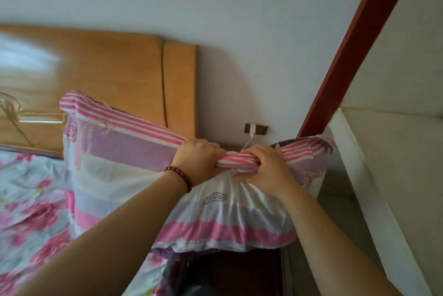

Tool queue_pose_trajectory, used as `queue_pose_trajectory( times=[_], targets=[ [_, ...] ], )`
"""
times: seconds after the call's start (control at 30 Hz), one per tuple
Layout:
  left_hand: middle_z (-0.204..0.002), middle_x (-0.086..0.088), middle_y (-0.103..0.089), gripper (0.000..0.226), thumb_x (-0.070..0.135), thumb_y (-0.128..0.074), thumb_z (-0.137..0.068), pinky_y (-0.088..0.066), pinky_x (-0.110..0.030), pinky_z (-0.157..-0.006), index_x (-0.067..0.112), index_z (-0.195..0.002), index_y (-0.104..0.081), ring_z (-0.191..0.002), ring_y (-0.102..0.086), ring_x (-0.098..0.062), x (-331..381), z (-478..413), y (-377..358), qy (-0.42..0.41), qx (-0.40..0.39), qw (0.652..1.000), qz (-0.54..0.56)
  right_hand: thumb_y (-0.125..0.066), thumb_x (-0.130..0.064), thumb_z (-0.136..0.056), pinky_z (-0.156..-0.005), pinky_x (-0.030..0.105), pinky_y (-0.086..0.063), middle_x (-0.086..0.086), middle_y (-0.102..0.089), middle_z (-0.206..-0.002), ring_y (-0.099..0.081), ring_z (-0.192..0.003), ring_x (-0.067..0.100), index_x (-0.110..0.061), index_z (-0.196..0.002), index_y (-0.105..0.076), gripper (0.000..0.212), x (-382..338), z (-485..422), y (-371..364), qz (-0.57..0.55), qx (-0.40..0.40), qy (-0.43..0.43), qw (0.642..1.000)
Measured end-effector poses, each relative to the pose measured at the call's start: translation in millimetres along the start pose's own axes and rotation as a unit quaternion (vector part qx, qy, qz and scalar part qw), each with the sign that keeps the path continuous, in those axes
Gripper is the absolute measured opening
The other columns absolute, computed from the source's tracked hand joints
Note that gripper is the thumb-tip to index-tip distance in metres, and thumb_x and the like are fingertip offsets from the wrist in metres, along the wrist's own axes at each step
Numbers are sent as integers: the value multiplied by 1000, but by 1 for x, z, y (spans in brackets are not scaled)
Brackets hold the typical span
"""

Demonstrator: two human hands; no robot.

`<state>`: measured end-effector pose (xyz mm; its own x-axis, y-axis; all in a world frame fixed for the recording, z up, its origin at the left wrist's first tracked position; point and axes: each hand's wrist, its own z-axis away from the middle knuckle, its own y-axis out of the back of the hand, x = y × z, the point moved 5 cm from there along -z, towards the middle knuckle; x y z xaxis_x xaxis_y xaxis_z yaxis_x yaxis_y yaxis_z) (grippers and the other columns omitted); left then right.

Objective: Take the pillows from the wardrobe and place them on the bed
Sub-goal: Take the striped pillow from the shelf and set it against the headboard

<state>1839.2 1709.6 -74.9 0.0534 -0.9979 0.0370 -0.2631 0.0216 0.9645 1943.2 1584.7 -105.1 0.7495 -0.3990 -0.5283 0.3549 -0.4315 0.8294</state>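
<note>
A large pillow [115,166] in pink, purple and white stripes hangs in the air in front of me. Its left part is over the bed [28,195], its right part reaches past the bed's edge. My left hand [199,159], with a dark red bead bracelet at the wrist, is shut on the bunched striped top edge. My right hand [263,168] grips the same bunched edge right beside it. The wardrobe [395,94] stands open at the right, showing a pale inner wall and a shelf.
The bed has a floral pink and light-blue cover and an orange wooden headboard [107,75]. A dark wall socket [256,129] with a white cable sits by the headboard. A dark red wardrobe frame [354,48] runs diagonally. A dark bedside cabinet [235,271] lies below the pillow.
</note>
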Motion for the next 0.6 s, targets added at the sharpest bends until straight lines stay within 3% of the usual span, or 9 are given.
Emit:
queue_pose_trajectory(
  times=[0.1, 0.23, 0.5, 0.6],
  targets=[
    [-70, 1, -60, 34, 52, -50, -85, -34, -26, -59, 22, -76, -63, -64, -57, -21, -13, 31, 2, 44, -10, 999, -15, -69, -65, -63, -102, 43, -29, -10, -59, -83, -51, -79, 10, -26, -87, -61, 46, -18, -6, -25, -22, -36, 27, 999],
    [-71, 0, -59, 34, 53, -52, -84, -33, -27, -59, 21, -77, -62, -67, -57, -23, -38, 67, 4, 101, -26, 994, -18, -69, -62, -67, -69, 35, -42, -5, -61, -78, -53, -74, 16, -26, -79, -55, 40, -50, -17, -57, -29, -98, 74, 992],
    [-82, -1, -65, 49, 64, -68, -62, -34, -29, -59, 21, -83, -60, -78, -62, -26, -99, 129, 9, 184, -74, 980, -18, -63, -66, -67, -66, 31, -42, -2, -71, -97, -64, -90, 23, -30, -97, -61, 46, -115, -39, -122, -19, -202, 101, 974],
    [-87, 1, -64, 55, 67, -70, -55, -34, -30, -62, 23, -86, -58, -85, -61, -24, -126, 152, 9, 208, -115, 971, -28, -64, -62, -71, -62, 29, -37, -1, -70, -94, -63, -88, 24, -27, -92, -61, 41, -140, -48, -143, -15, -207, 119, 971]
  ],
)
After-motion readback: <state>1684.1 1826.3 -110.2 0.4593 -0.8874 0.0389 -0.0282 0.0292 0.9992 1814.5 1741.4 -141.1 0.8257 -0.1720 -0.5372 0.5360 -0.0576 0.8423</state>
